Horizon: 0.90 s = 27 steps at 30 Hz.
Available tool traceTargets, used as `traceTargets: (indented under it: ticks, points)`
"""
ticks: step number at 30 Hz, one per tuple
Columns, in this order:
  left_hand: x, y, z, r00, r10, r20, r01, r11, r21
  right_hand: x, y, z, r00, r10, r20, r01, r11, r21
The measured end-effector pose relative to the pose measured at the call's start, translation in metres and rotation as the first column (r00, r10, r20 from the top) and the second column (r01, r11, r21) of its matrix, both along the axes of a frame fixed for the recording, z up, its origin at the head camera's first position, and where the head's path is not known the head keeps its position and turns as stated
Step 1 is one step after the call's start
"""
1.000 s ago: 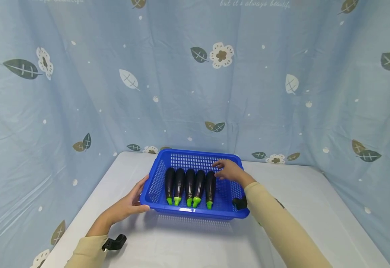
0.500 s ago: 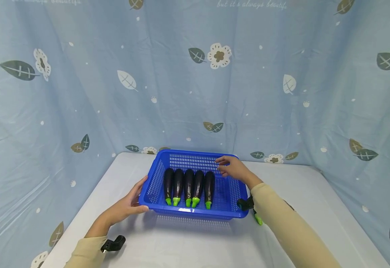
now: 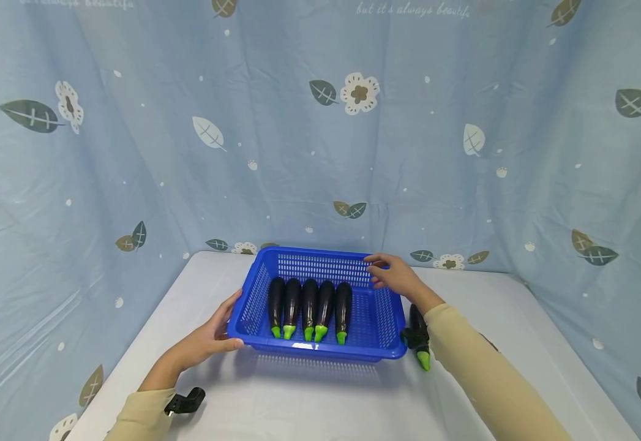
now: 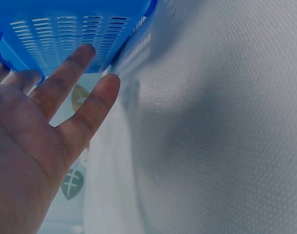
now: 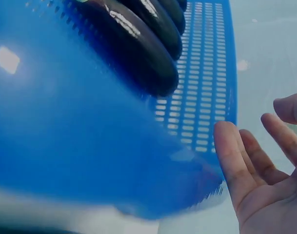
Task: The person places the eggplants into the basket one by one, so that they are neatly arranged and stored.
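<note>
Several dark eggplants with green stems, one of them the rightmost eggplant [image 3: 343, 311], lie side by side in a blue plastic basket [image 3: 320, 350]. My left hand [image 3: 210, 337] is at the basket's left side, fingers along the wall and thumb by the front corner. In the left wrist view its fingers are straight and spread beside the slotted wall; contact is hard to tell. Over the basket's back right corner hovers my right hand [image 3: 400, 277], fingers loosely extended and holding nothing. Outside the basket's right side lies another eggplant [image 3: 423, 358], partly hidden by the right wrist camera.
The basket stands on a white-covered table [image 3: 320, 404], towards its back edge. A blue curtain [image 3: 281, 171] printed with leaves and flowers hangs behind and on both sides. A black wrist camera [image 3: 186, 401] sticks out from the left sleeve.
My right hand has drawn rightward, away from the rightmost eggplant towards the basket's back right corner. The eggplant outside the basket has come into view beside the right wrist. My left hand stays put.
</note>
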State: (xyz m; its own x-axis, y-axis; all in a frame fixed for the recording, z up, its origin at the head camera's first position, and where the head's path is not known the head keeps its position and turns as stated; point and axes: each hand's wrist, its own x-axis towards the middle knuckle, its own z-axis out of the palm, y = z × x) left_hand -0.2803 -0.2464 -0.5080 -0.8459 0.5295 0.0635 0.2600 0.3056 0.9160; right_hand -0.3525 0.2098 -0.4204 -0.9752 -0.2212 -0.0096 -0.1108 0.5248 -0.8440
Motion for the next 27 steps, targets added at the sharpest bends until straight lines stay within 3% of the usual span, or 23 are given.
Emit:
traceTargets:
  ticks: [19,27]
  points:
    - [0.001,0.001,0.002,1.000,0.004,-0.006,-0.004,1.000,-0.024,0.012,0.038,-0.008,0.990,-0.119,-0.077,0.125,0.989,0.077]
    - [0.002,0.001,0.002,1.000,0.005,-0.008,-0.005,1.000,-0.011,0.019,0.061,-0.021,0.986,-0.137,-0.092,0.145,0.986,0.078]
